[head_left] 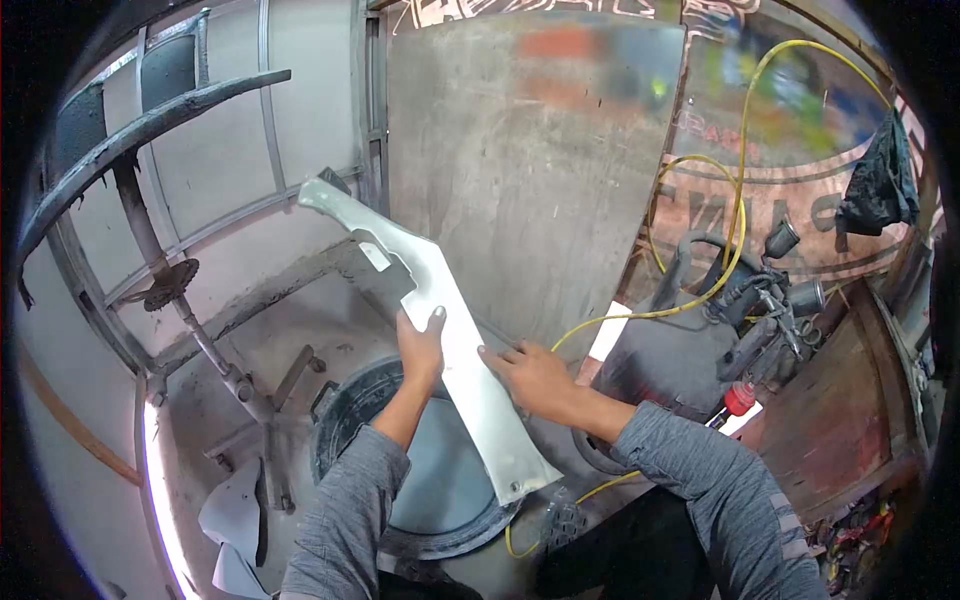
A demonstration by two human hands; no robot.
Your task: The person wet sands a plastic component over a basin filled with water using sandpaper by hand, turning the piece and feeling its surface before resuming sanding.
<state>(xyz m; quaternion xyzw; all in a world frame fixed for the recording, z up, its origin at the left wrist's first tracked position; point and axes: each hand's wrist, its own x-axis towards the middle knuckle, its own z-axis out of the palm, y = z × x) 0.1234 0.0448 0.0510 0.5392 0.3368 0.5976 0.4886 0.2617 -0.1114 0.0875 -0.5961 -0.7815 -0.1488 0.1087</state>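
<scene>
A long, pale grey-white molded panel (455, 335), which looks like a vehicle trim piece, is held slanting in front of me. Its narrow, curved end points up to the left, and its wide end with a small hole sits low on the right. My left hand (421, 345) is closed on the left edge, thumb on top and the other fingers hidden. My right hand (540, 380) lies against the right edge with its index finger stretched onto the surface; its thumb is hidden. Below the panel stands a dark round tub (435, 545) with greyish liquid in it.
A metal stand (150, 225) with a curved bar rises at left. White curved parts (232, 515) lie on the floor. At right are a tank (660, 365), spray guns (785, 315), a yellow hose (742, 190) and a hanging dark cloth (882, 180). A grey board (520, 190) leans behind.
</scene>
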